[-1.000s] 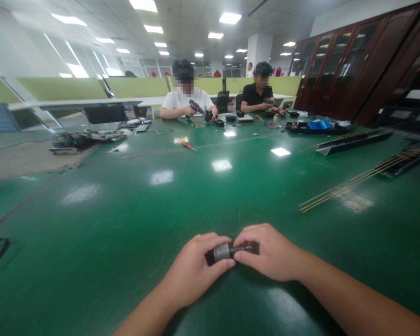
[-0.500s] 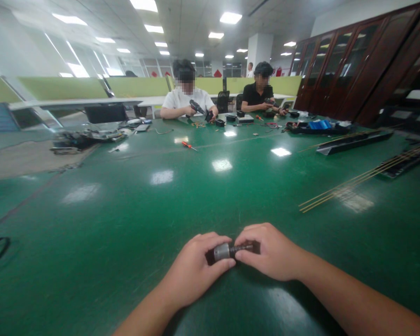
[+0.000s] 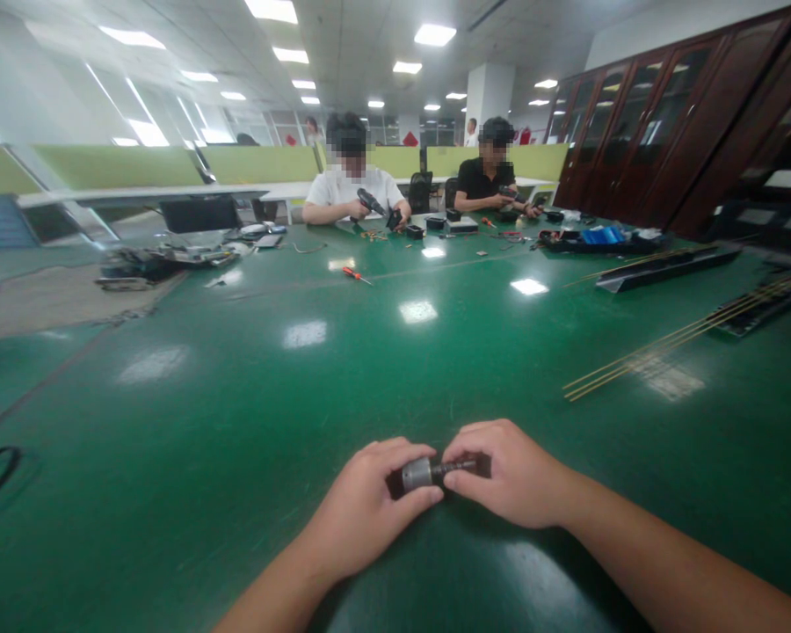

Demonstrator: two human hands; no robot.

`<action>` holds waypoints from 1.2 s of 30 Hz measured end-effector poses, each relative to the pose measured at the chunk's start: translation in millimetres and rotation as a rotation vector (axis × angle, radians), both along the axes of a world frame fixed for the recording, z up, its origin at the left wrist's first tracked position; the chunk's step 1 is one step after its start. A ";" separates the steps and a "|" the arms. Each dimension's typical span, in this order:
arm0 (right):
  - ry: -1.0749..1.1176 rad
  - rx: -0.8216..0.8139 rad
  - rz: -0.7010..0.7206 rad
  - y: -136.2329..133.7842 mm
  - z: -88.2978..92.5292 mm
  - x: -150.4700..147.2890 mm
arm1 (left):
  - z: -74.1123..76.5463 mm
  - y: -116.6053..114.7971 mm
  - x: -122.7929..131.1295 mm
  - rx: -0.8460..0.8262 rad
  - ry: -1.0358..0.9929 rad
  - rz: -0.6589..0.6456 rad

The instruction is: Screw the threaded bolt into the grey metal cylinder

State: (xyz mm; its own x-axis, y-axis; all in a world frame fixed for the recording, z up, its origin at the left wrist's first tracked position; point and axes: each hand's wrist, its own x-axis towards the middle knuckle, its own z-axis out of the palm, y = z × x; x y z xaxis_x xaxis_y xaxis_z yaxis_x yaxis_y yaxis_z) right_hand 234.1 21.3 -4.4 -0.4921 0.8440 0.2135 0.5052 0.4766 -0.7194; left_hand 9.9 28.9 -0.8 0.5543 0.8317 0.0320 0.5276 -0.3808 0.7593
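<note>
A metal cylinder [image 3: 417, 474] with a dark threaded shaft [image 3: 453, 469] on its right side lies between my hands, low over the green table [image 3: 290, 387]. My left hand [image 3: 380, 483] is wrapped round the cylinder, thumb below and fingers above. The shaft is pinched between the thumb and fingers of my right hand [image 3: 501, 475]. Dark parts at both ends are partly hidden by my palms.
Thin golden rods [image 3: 659, 345] lie at the right, near a dark tray [image 3: 758, 308] and a long channel [image 3: 665, 266]. An orange screwdriver [image 3: 352, 273] lies farther back. Two people work across the table. A black cable loop [image 3: 6, 475] is at the left edge.
</note>
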 end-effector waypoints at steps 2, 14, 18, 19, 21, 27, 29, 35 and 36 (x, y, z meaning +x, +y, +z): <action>0.001 0.002 -0.004 -0.1 -0.3 0.1 | -0.5 0.2 0.3 -0.003 0.000 0.004; 0.009 -0.007 -0.014 -0.9 3.1 -0.3 | 2.5 -1.0 -0.2 -0.009 -0.006 0.011; 0.009 -0.008 -0.012 -1.0 2.2 -0.6 | 0.8 -0.7 -1.3 -0.012 -0.009 0.012; 0.011 -0.006 -0.013 -0.8 2.0 -0.7 | 0.2 -0.6 -1.6 -0.012 -0.011 0.012; 0.015 -0.003 -0.014 -0.3 1.4 -1.0 | -0.8 -0.4 -1.9 -0.010 -0.019 0.016; 0.027 -0.015 -0.013 -0.9 -0.1 0.0 | -1.1 -1.2 -1.1 -0.016 -0.033 0.028; 0.026 -0.022 -0.017 -1.1 -0.7 0.9 | -0.9 -1.4 -0.8 -0.027 -0.044 0.036; 0.031 -0.030 -0.020 0.2 0.0 1.7 | 0.4 -0.9 -1.4 -0.039 -0.054 0.040; 0.031 -0.034 -0.021 0.3 0.5 1.6 | 0.6 -0.9 -1.6 -0.039 -0.056 0.039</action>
State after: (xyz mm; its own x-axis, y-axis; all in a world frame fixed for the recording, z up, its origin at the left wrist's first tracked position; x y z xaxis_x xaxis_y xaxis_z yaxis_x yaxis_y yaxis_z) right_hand 235.7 21.5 -4.0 -0.4676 0.8611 0.1995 0.4923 0.4411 -0.7504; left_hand 8.3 28.0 -0.3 0.5200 0.8536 0.0292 0.4980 -0.3308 0.8016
